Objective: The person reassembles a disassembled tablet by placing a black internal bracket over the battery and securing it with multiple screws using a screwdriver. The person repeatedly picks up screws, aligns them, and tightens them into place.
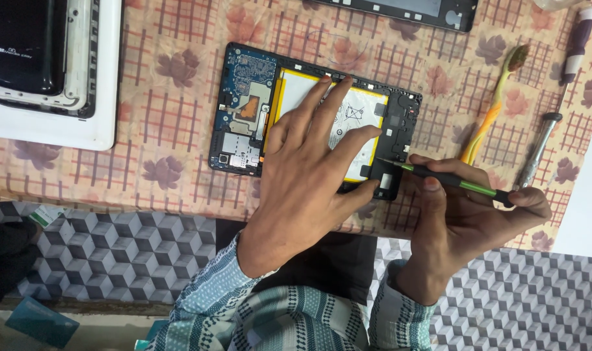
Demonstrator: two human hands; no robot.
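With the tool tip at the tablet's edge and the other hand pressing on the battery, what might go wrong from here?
1. The green-and-black tool in the right hand points its tip toward the battery; a slip might puncture it.
2. The left hand presses flat on the battery, which may bend it.
3. The opened tablet lies on loose patterned cloth and might shift under force.

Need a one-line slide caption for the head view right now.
Left hand pressed flat on an opened tablet, right hand holding a green-and-black tool at its edge.
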